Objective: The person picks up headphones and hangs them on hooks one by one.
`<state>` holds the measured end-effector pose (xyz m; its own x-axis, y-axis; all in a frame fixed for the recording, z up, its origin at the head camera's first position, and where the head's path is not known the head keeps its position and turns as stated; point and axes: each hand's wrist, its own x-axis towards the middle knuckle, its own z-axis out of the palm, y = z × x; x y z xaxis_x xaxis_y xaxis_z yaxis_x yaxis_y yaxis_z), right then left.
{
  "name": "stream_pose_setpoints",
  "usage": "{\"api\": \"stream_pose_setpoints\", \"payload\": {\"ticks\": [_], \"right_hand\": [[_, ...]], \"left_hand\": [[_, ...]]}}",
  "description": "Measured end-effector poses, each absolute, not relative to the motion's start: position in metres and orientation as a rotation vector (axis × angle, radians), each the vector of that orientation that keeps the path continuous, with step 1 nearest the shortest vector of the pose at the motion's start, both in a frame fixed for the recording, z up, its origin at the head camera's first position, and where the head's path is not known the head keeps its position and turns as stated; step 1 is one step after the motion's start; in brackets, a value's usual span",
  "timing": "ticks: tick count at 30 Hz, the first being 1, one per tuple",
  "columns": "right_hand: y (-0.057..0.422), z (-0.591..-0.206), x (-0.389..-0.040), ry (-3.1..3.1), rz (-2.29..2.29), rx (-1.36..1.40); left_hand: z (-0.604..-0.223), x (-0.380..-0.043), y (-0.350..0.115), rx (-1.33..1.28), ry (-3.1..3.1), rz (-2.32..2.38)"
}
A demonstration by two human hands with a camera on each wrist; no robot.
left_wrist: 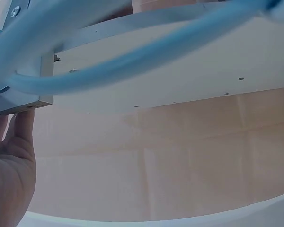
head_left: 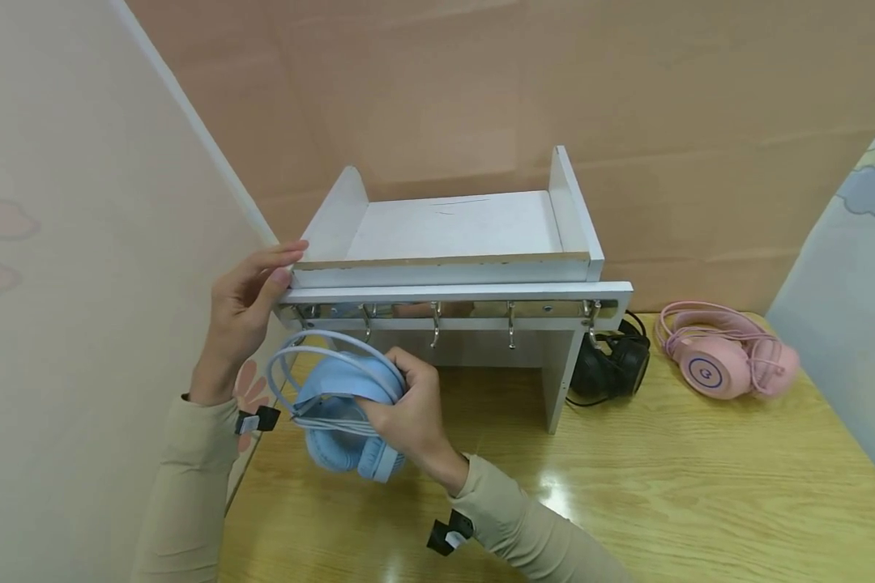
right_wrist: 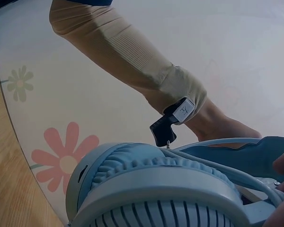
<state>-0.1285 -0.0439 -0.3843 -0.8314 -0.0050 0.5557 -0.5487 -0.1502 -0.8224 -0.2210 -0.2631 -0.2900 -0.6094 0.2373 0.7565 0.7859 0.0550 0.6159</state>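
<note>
Light-blue headphones [head_left: 346,380] are in my right hand [head_left: 416,405], thumb in front and fingers behind the headband. Their ear cups [right_wrist: 156,189] hang low and a cable lies looped about them. The thin outer loops of the headband are just below the leftmost hook [head_left: 302,316] of a white shelf [head_left: 445,274]; whether they touch it cannot be told. My left hand [head_left: 244,308] rests on the shelf's left front corner, fingers extended over the edge and thumb along the end. In the left wrist view, blurred blue bands cross in front of the shelf's underside [left_wrist: 180,66].
Several metal hooks, one a middle hook [head_left: 436,324], line the shelf's front rail. Black headphones [head_left: 612,364] lie by the right leg. Pink headphones [head_left: 729,356] lie further right on the wooden table [head_left: 663,486]. A pale wall [head_left: 80,364] stands close on the left.
</note>
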Motion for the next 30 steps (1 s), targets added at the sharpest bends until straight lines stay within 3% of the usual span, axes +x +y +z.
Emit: {"api": "stream_pose_setpoints", "payload": {"ticks": [30], "right_hand": [[-0.059, -0.390, -0.134, -1.842, 1.981, 0.612]], "left_hand": [[-0.290, -0.219, -0.266, -1.039, -1.927, -1.560]]}}
